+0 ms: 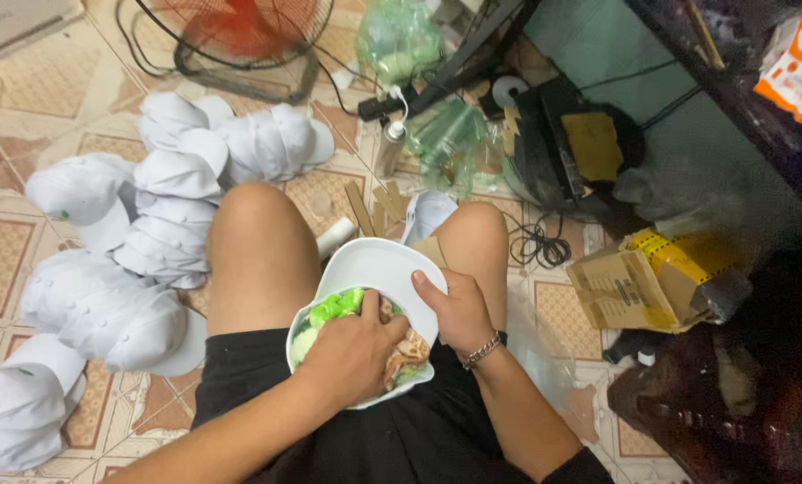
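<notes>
while the person sits with bare knees raised at the middle of the frame, a white cap [374, 269] lies upside down in the lap, just below centre, its brim pointing up toward the knees. the left hand [352, 350] is pushed down into the cap's hollow, fingers curled over a wad of green and patterned stuffing [334, 309] that fills the crown; whether it pinches the wad or only presses it cannot be told. the right hand [459, 309], with a chain bracelet [482, 350] at the wrist, grips the cap's right rim, thumb laid over the edge and fingers behind it. at the left of the frame a heap of white caps [150, 233] spreads over the tiled floor [25, 108]. a red fan [240, 36] stands at the upper left, and a yellow-taped cardboard box [647, 278] lies at the right, near a tangle of black cable [535, 242].
</notes>
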